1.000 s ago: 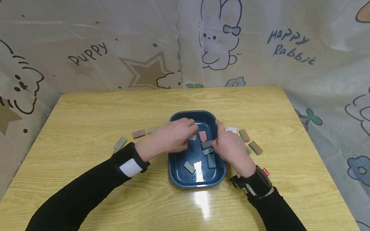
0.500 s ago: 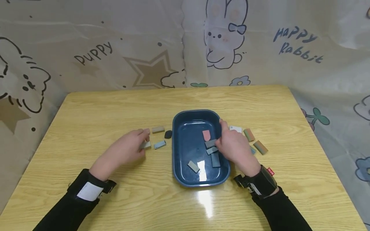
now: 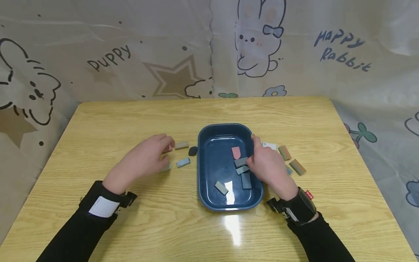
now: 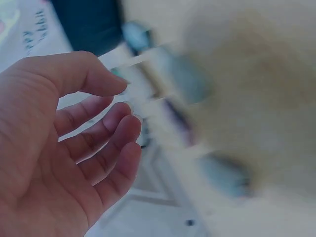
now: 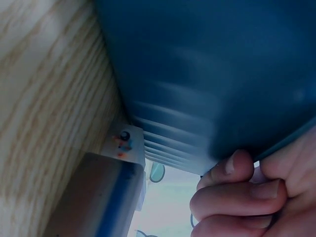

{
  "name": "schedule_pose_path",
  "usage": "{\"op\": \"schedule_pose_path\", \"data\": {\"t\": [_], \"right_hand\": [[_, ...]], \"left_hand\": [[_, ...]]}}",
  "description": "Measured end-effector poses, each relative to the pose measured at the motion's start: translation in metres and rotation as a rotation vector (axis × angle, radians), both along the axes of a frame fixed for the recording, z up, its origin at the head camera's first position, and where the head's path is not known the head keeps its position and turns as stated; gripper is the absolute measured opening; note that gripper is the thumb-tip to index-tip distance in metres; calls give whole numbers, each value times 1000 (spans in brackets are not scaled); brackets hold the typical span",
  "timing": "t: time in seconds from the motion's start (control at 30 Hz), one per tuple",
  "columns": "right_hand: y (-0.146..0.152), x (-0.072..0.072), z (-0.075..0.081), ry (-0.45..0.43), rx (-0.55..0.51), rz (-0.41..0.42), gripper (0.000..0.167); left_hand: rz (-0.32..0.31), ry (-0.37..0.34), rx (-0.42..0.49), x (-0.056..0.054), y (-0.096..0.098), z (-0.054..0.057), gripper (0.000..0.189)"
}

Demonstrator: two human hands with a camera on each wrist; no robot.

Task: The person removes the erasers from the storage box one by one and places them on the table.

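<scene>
My left hand (image 3: 140, 158) hovers over the small erasers left of the blue plastic tub, thumb and fingers apart. In the left wrist view its loosely bent fingers (image 4: 126, 165) hold nothing, and blurred erasers lie beyond them. A pinkish eraser (image 3: 168, 149) and a pale green one (image 3: 166, 168) are partly hidden under this hand. My right hand (image 3: 270, 167) grips the right rim of the tub (image 3: 212, 163), with curled fingers at its outer wall in the right wrist view. Inside the tub lie a pink eraser (image 3: 236, 153), a pale one (image 3: 221, 187) and several blue-grey ones (image 3: 246, 180).
Left of the tub are a beige eraser (image 3: 181, 145), a light blue one (image 3: 183, 162) and a dark rounded piece (image 3: 193, 151). To its right lie a white block (image 3: 269, 146) and two-tone erasers (image 3: 298, 167). A printed curtain hangs behind the wooden table (image 3: 147, 112).
My left hand has gone from over the tub to the erasers at the left, then its thumb and fingers have spread apart. My right hand has kept its hold on the rim.
</scene>
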State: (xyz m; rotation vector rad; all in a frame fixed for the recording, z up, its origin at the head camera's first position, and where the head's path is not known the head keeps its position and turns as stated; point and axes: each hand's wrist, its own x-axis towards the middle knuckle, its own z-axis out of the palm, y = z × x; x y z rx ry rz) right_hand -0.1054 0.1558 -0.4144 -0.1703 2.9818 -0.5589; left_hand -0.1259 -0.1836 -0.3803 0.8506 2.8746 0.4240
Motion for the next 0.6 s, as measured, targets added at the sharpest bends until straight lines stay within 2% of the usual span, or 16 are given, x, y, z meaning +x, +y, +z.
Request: {"op": "schedule_pose_path", "data": {"t": [0.1, 0.23, 0.37, 0.43, 0.53, 0.6], "right_hand": [[-1, -1, -1, 8, -5, 3, 69], [-1, -2, -2, -1, -5, 10, 69], [-1, -1, -2, -2, 0, 6, 69], [0, -1, -2, 4, 1, 6, 68], [1, -1, -1, 18, -4, 10, 68], [2, -1, 0, 31, -5, 13, 68]], "left_hand": [[-90, 34, -5, -2, 28, 15, 24], [-308, 42, -81, 2, 74, 20, 26], [-518, 6, -159, 8, 110, 13, 28], [-591, -29, -202, 10, 123, 5, 28], [-648, -86, -273, 12, 135, -6, 29], [-658, -129, -295, 11, 141, -13, 26]]}}
